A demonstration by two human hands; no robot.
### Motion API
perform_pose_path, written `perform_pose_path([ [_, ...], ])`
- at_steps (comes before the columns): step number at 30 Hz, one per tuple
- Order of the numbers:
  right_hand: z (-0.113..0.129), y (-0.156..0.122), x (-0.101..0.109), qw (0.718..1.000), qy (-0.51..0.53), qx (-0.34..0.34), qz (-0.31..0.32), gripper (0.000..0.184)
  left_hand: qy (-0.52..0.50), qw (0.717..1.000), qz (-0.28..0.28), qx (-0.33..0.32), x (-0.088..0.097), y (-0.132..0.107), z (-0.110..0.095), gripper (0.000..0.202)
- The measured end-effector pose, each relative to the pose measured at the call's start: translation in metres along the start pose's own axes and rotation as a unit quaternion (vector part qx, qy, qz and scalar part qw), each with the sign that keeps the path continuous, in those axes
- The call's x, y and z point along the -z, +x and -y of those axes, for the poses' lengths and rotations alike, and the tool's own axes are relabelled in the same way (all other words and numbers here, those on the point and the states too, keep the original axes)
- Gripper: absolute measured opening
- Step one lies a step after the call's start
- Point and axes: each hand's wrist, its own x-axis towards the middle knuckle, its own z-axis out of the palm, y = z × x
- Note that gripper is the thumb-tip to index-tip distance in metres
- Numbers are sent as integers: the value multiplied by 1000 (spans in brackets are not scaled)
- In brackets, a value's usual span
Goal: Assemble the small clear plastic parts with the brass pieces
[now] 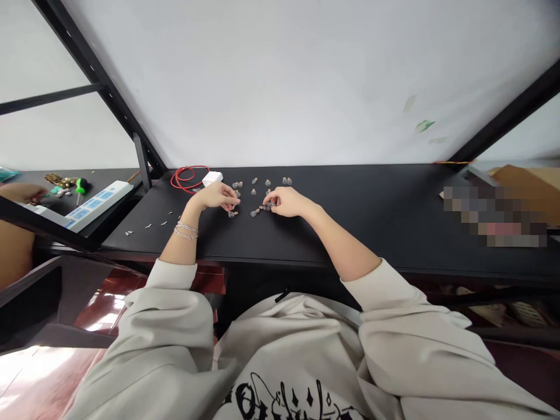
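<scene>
Little clear bits point(268, 182) mid-frame are way too tiny to make out, the left hand point(216, 196) hides whatever's under its fingertips, and the right hand point(287, 202) covers part of the one it's pinching. Far right there's just a pixelated patch point(494, 216), another person's arm point(15, 251) gets chopped by the left edge, and the shirt print point(295, 401) runs off the bottom

Small parts point(268, 182) lie on the table point(371, 227) between and behind the left hand point(214, 196) and right hand point(289, 202), a cable point(177, 178) to their left, a power strip point(98, 205) farther left.
</scene>
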Motion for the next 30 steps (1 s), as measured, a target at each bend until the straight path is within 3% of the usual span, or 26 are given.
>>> perform_pose_path([
  [6, 8, 1, -8, 999, -12, 30, -12, 36, -47, 998, 49, -14, -12, -4, -10, 36],
  [13, 4, 4, -11, 997, 17, -1, -74, 31, -82, 996, 14, -38, -12, -2, -8, 40],
  [20, 12, 17, -16, 989, 103, 27, -99, 22, -92, 995, 17, -41, -3, -1, 2, 37],
  [24, 27, 30, -24, 991, 101, 53, -75, 18, -65, 997, -13, -39, 2, -8, 0, 31],
  [30, 37, 44, -35, 992, 98, 51, -62, 16, 63, 995, 0, -71, 11, -11, 2, 23],
])
